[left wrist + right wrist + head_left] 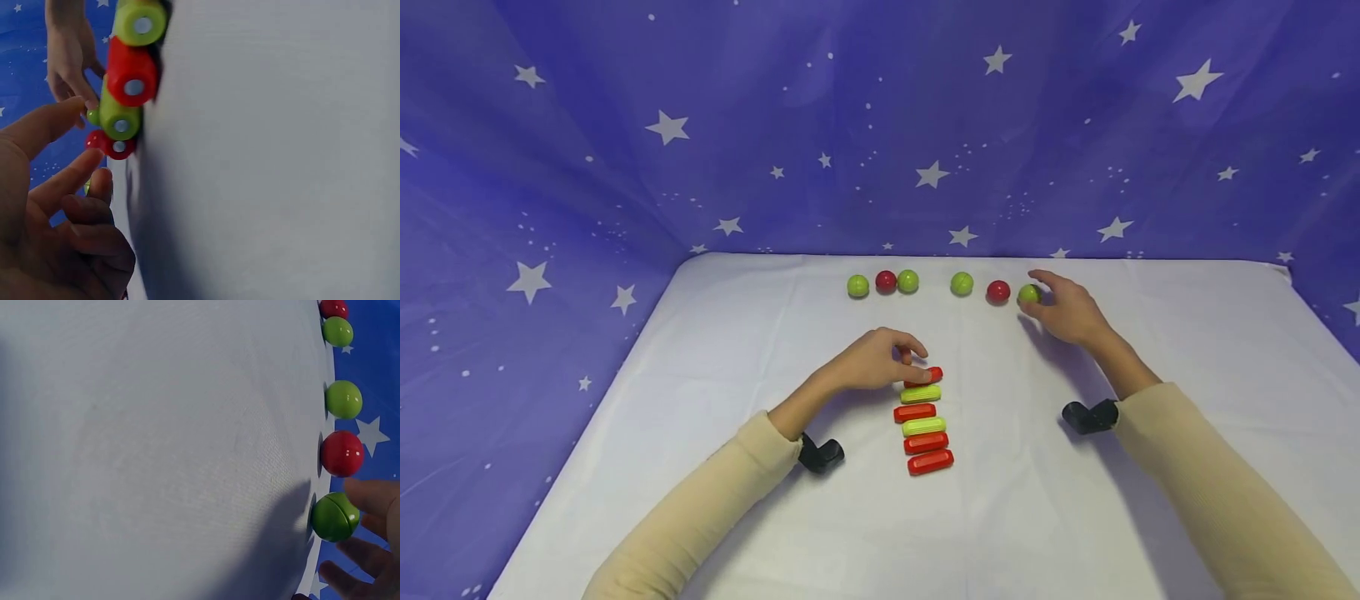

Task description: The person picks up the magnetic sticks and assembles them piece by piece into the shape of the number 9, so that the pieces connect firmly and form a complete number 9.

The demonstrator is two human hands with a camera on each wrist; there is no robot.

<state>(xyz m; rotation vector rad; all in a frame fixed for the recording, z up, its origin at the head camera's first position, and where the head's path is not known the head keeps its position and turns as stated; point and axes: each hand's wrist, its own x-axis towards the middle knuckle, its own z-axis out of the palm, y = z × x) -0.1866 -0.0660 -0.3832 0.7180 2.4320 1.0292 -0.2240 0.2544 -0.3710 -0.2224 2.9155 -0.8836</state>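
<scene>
My left hand [876, 360] is over the far end of a column of short bars, its thumb overlapping the farthest red bar [936, 374]. In the left wrist view, the thumb and forefinger of this hand stand apart near that red bar [119, 149], which has a pale round end. Close behind the bar in the column lies a yellow-green ridged bar [921, 394]. At the right end of a row of balls, my right hand [1063, 310] has its thumb and fingers spread about a green ball [335, 517]. A red ball [342, 454] sits beside that one.
The column continues nearer with a red bar [914, 413], a yellow-green bar [923, 427] and two more red ones. Farther left along the white table [760, 317] are a green ball [962, 283] and a cluster with a red ball [886, 282]. A starry blue cloth [850, 125] hangs behind.
</scene>
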